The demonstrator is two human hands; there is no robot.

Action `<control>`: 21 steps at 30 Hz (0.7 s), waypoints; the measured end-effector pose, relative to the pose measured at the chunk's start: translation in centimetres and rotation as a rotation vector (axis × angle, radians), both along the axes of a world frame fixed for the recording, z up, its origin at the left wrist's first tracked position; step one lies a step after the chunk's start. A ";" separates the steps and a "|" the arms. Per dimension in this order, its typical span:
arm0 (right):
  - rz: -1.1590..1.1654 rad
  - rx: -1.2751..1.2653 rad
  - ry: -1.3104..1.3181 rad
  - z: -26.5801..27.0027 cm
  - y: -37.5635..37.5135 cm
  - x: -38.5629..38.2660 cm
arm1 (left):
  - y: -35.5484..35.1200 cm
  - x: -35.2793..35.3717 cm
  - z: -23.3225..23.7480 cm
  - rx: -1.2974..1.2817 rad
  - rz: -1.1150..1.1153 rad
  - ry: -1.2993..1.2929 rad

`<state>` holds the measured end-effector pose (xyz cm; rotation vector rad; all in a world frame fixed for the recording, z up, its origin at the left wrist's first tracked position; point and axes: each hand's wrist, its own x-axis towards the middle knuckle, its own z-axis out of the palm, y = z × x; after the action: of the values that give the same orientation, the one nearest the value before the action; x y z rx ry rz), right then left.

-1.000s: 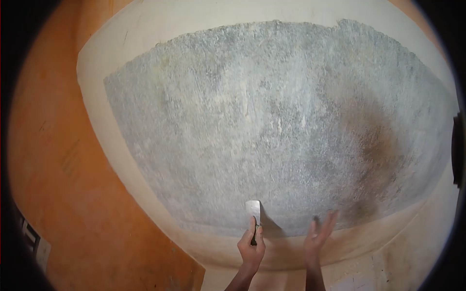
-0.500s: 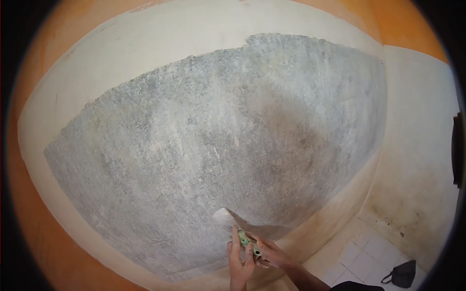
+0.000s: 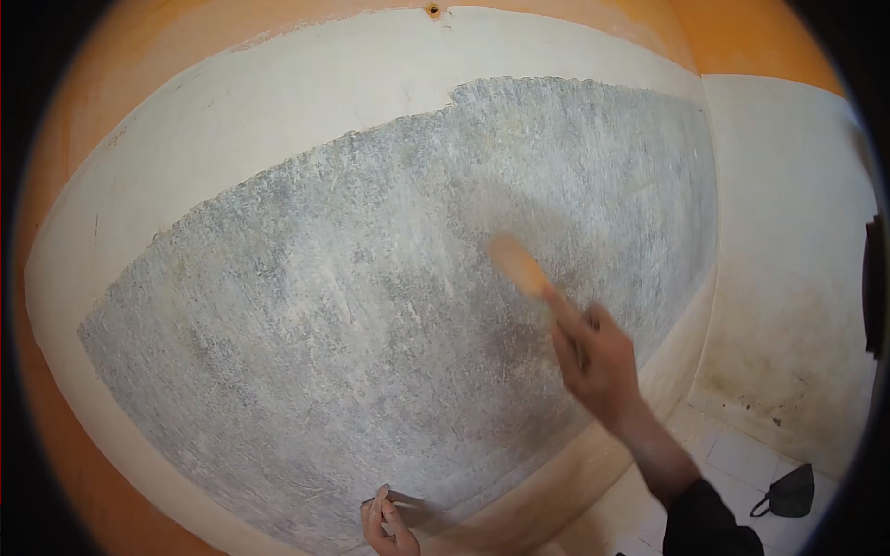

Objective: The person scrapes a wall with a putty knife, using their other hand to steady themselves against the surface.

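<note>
My right hand [image 3: 601, 361] grips a scraper [image 3: 517, 263], its flat blade blurred and tinted orange, pointing up and left over the darker patch of the grey wall. Rough, scraped texture covers this grey area [image 3: 306, 306], which has a ragged upper border against smooth cream paint. Low in the view, my left hand [image 3: 387, 530] is close to the bottom of the grey area, fingers loosely bent and a little apart, with no tool visible in it. A dark shadow falls just right of its fingertips.
Cream paint [image 3: 278, 102] borders the grey area, with orange wall [image 3: 769, 37] above. A pale side wall [image 3: 788, 250] with brown stains meets it at the right corner. On the white floor tiles [image 3: 742, 454] lies a black face mask [image 3: 792, 491].
Both hands were together at the scraper's green handle low on the wall. Now my right hand has carried the scraper up and right, while my left hand has let go and moved down-left.
</note>
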<state>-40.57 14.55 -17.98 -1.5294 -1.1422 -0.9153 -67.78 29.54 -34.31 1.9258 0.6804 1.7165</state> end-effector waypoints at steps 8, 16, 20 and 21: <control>-0.394 -0.005 -0.189 10.7 3.4 0.7 | 0.4 -1.0 0.0 -0.111 -0.042 0.039; -0.549 0.104 -0.356 13.8 3.4 -0.6 | 0.6 -1.7 -0.1 -0.161 -0.104 0.018; -0.547 -0.003 -0.308 13.6 2.5 -1.3 | 0.9 -2.5 0.8 -0.046 -0.072 0.083; -0.556 0.026 -0.337 14.0 2.8 -0.8 | 0.9 -2.1 1.5 0.058 -0.076 0.035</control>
<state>-41.39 17.40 -3.97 -1.7495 -0.9324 -1.6021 -69.84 30.47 -32.80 1.9992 0.5690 1.6767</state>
